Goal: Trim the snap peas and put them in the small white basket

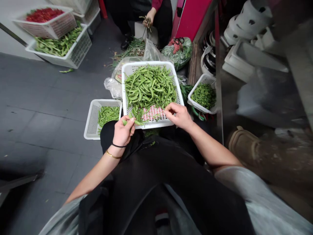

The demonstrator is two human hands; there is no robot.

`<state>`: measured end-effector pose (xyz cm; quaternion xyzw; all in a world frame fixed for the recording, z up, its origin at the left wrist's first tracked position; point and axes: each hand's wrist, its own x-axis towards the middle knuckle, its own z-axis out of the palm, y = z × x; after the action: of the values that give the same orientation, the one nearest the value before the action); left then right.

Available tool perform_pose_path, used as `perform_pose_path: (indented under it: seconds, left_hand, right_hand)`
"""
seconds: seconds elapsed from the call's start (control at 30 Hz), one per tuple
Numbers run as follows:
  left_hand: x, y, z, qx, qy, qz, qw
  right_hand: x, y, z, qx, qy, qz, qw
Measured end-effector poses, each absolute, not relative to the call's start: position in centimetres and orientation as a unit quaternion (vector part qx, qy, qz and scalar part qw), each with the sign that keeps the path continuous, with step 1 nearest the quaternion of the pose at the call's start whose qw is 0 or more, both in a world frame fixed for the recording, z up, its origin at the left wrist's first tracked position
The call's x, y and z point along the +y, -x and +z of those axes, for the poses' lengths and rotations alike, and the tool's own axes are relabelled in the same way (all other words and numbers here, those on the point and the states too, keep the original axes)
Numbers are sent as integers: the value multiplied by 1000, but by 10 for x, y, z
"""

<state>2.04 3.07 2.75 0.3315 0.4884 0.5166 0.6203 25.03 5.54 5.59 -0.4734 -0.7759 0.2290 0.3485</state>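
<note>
A white plastic basket (158, 124) sits in front of my lap with a heap of green pea pods (150, 85) in it. The heap fills its far part; near me the perforated bottom shows, with small trimmings on it. My left hand (123, 130) is closed around a few pea pods (138, 123) at the basket's near left corner. Over the near right side, my right hand (179, 115) is curled in a pinch; whatever its fingertips hold is too small to name. Beside my left knee stands a smaller white basket (91, 119) with more pods (109, 115).
At right, a white basket (191, 97) holds green leaves (204, 94) beside a metal edge (219, 85). Opposite, another person's hand (150, 16) grips thin stalks above spring onions (134, 49). Red-handled scissors (177, 45) lie on a bag. Stacked baskets (79, 49) stand far left.
</note>
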Motion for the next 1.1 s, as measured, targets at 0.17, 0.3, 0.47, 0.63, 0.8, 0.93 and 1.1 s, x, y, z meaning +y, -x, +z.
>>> perform_pose_path:
  seconds: [0.17, 0.3, 0.47, 0.63, 0.8, 0.93, 1.1]
  left_hand:
    - [28, -27, 30, 498, -432, 519, 545]
    - [35, -30, 37, 512, -461, 492, 532]
    - [50, -19, 58, 443, -597, 311, 593]
    - [48, -22, 54, 410, -483, 332, 699]
    - [42, -19, 41, 500, -333, 485, 636]
    - [50, 2, 64, 547, -437, 447, 557]
    - [59, 3, 82, 381, -526, 148, 746]
  right_hand:
    - [57, -226, 52, -803, 410, 373, 219]
    - [63, -208, 41, -863, 370, 290, 184]
    - [63, -212, 37, -871, 235, 429, 46]
    - [59, -215, 51, -839, 237, 483, 83]
    - [69, -216, 48, -888, 380, 197, 166]
    - [75, -220, 47, -944, 241, 213, 71]
    - [80, -216, 70, -957, 122, 252, 74]
